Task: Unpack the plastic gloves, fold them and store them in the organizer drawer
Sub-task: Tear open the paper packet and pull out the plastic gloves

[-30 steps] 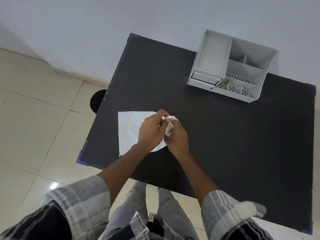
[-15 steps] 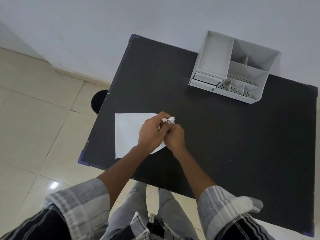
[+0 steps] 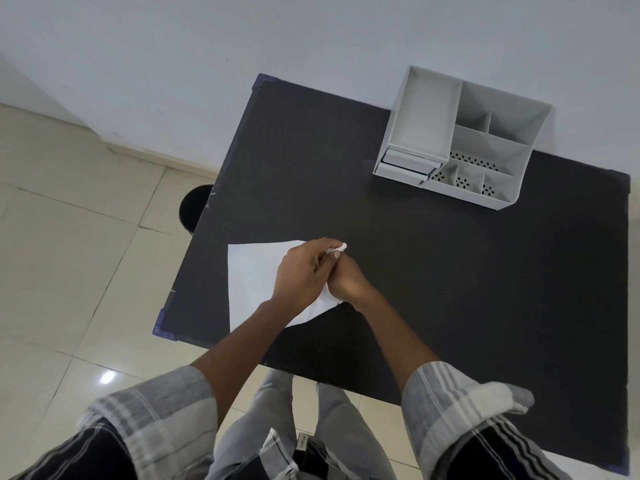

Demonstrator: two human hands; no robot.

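Black table (image 3: 450, 289) | both hands closed together on crumpled glove (image 3: 340, 247)

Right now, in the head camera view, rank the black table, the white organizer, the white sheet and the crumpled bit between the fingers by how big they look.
1. black table
2. white organizer
3. white sheet, partly hidden by the hands
4. crumpled bit

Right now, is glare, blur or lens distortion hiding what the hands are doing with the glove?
Head view: sharp, evenly lit, with one small glare spot on the floor tile; wide-angle bend at the table edges; the left hand and right hand themselves cover most of the plastic glove.
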